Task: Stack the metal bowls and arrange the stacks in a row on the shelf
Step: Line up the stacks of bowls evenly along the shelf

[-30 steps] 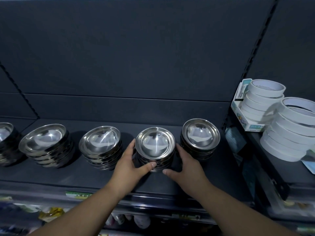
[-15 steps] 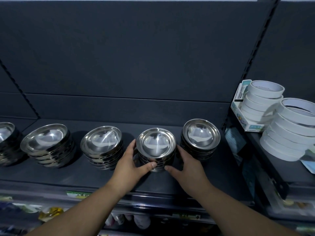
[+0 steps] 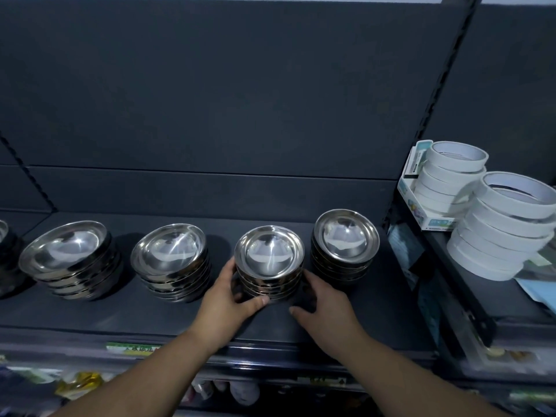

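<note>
- My left hand (image 3: 224,302) clasps the bowl stack (image 3: 269,260) by its side, thumb at its base, steadying it on the shelf (image 3: 376,311).
- My right hand (image 3: 326,302), fingers loose, guards the other side, keeping it off the right stack (image 3: 344,245).

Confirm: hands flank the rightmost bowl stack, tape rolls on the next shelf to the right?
Wrong stack. The head view shows the left hand and right hand flanking the second bowl stack from the right; the rightmost bowl stack stands beside it. As stated, the tape rolls are on the next shelf to the right.
</note>
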Tool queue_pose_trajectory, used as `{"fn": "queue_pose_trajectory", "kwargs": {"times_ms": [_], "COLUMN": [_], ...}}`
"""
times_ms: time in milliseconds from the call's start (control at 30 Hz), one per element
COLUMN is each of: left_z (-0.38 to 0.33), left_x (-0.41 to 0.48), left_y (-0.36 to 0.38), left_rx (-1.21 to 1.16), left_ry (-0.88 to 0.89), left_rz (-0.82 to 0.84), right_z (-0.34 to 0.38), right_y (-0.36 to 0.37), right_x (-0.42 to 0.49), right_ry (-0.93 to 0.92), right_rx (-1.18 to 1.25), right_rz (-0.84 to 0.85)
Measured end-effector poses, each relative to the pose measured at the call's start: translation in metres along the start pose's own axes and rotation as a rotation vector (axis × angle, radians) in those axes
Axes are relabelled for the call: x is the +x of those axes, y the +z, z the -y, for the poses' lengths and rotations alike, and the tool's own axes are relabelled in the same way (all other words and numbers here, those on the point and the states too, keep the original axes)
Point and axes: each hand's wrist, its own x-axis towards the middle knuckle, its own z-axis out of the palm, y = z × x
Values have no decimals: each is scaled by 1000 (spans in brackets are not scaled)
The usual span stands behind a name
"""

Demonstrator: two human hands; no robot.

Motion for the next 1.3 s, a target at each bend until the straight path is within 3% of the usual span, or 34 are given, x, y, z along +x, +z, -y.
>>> {"fn": "queue_pose_trajectory", "kwargs": {"times_ms": [200, 433, 700, 1100, 1300], "left_z": [-4, -23, -42, -40, -34], "left_x": [-25, -51, -40, 14, 15], "left_y": [9, 43, 108, 152, 155], "left_rx": [349, 698, 596, 497, 480], "left_ry": [-127, -33, 128, 77, 85], "left_rz": [-180, 24, 90, -37, -24], "right_z": [-24, -58, -74, -86, -94], "right_y": [-16, -41, -68, -76, -75], "right_x": [-6, -21, -20, 15, 14], "right_ry": [119, 227, 171, 13, 16], "right_rx": [-76, -138, -126, -255, -154], "right_rz": [-52, -152, -135, -95, -113]}}
